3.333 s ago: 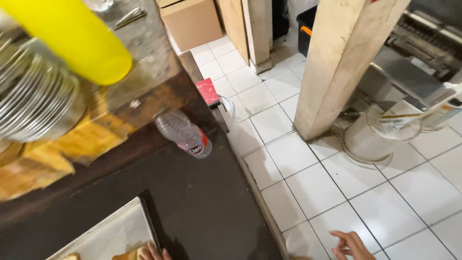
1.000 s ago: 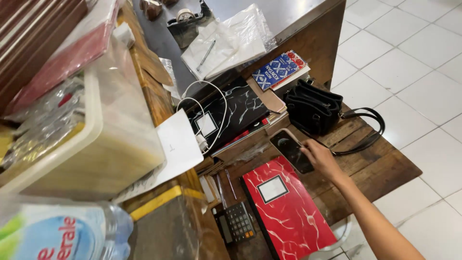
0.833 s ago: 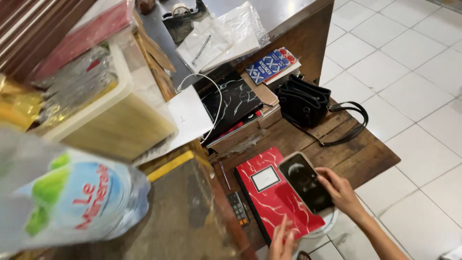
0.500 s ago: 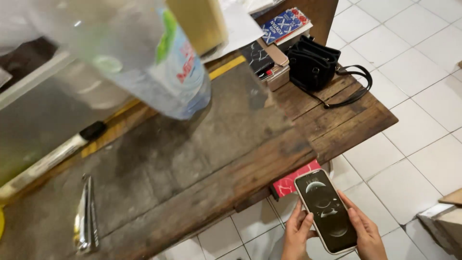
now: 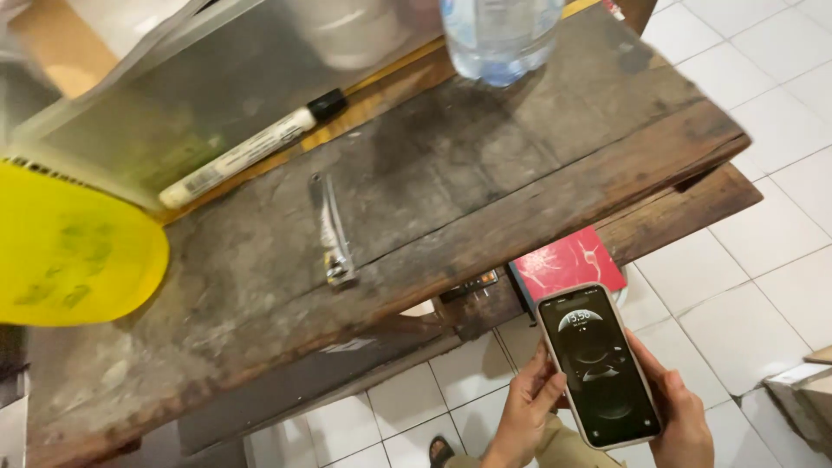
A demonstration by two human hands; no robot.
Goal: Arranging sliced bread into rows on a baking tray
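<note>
I hold a smartphone (image 5: 600, 364) with a lit dark screen in both hands, low at the right, above the tiled floor. My left hand (image 5: 526, 412) grips its left edge and my right hand (image 5: 678, 418) cups its right side and back. Just above the phone a red marbled book (image 5: 568, 263) lies on a lower wooden shelf under the worn wooden tabletop (image 5: 433, 199). On that top lie metal tweezers (image 5: 332, 232) and a white marker with a black cap (image 5: 251, 149).
A clear water bottle (image 5: 501, 35) stands at the tabletop's far edge beside a translucent tub (image 5: 347, 30). A yellow plastic lid (image 5: 74, 256) covers the left side. A small calculator (image 5: 468, 284) peeks from under the top. White tiles (image 5: 763, 225) lie to the right.
The view has swung from the lower shelf up over the tabletop. My right hand took the phone off the red book, and both hands now hold it lower and closer to me.
</note>
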